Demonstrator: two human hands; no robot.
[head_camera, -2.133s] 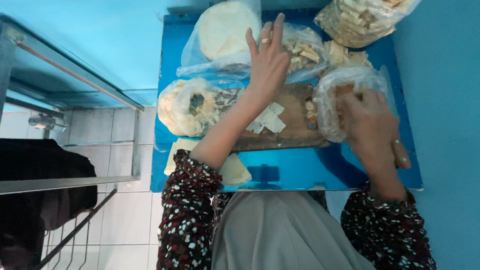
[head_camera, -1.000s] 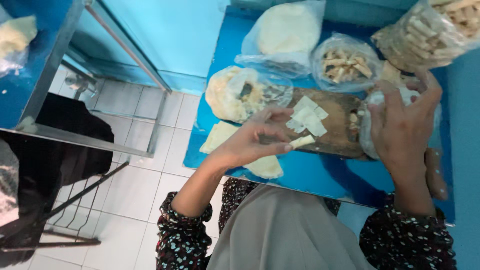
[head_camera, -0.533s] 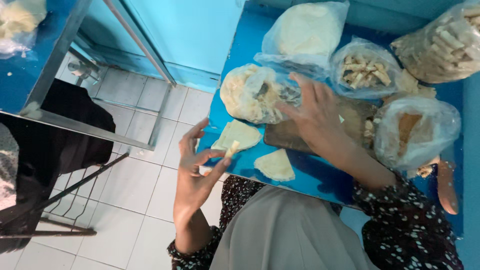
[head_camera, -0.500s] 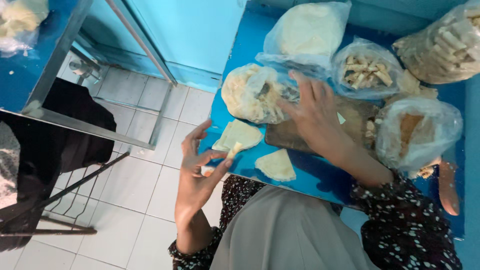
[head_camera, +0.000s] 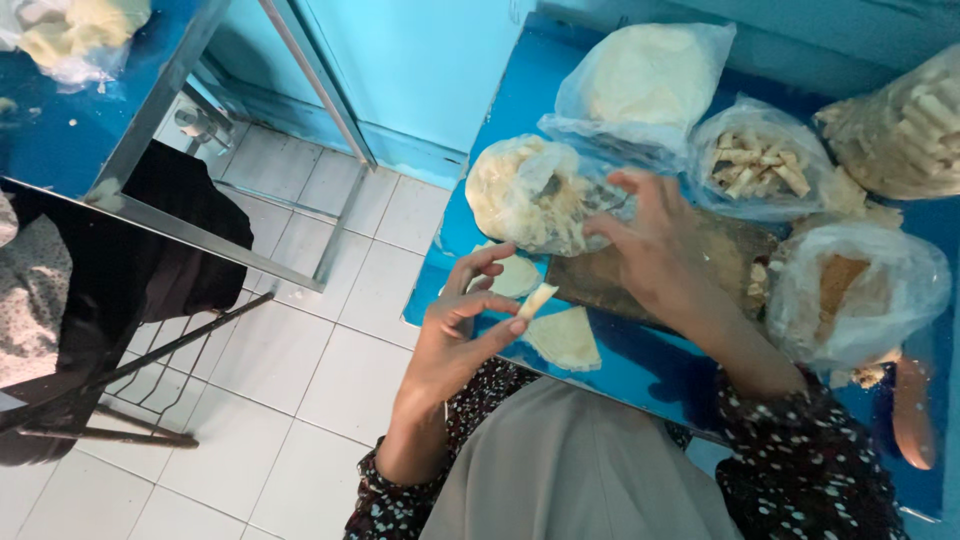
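Left hand (head_camera: 455, 335), lower centre of the frame, pinches a small pale rolled piece (head_camera: 536, 300) between thumb and fingertips, just off the blue table's (head_camera: 640, 365) near edge. Right hand (head_camera: 655, 250), centre right, rests fingers spread and holding nothing on the wooden board (head_camera: 600, 285). Flat dough wrappers (head_camera: 565, 338) lie beside the board, with plastic bags of wrappers (head_camera: 530, 195) and filling (head_camera: 850, 295) around it.

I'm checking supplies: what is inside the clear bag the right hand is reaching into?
The right hand touches the open bag, which holds pale, flat round dough pieces, with something dark among them that cannot be identified. The crumpled plastic hides how many there are.
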